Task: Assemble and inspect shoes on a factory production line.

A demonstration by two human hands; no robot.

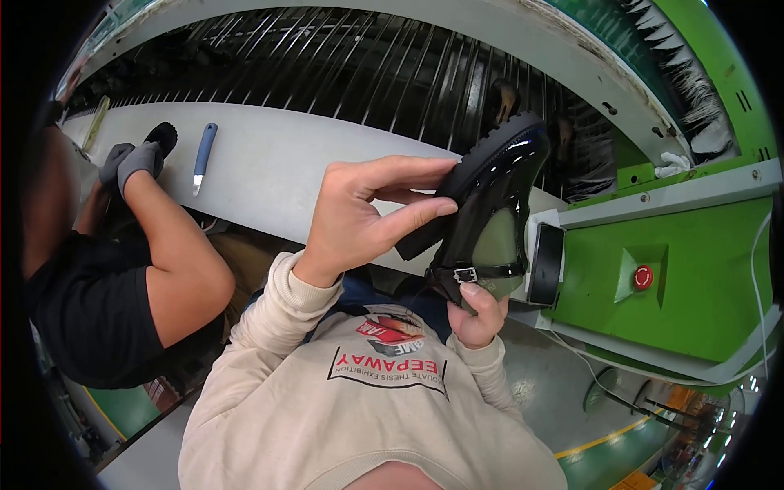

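Observation:
A glossy black high-heeled shoe [500, 184] with a ridged chunky sole is held tilted in front of me, toe pointing up and away to the right. A buckled strap crosses its opening, where an olive-green surface shows. My right hand [478, 318] grips the shoe at the back, thumb close to the buckle [465, 274]. At the sole just in front of the block heel [420, 239], my left hand [363, 208] has its thumb and fingertips curved against the shoe. Part of the right hand's fingers is hidden behind the shoe.
A long white worktop [269, 147] runs along a line of metal rollers [384, 73]. On it lies a blue-handled knife [204, 159]. To the left, a co-worker's gloved hands [139, 162] hold a black shoe. Green machinery with a red button [643, 278] stands on the right.

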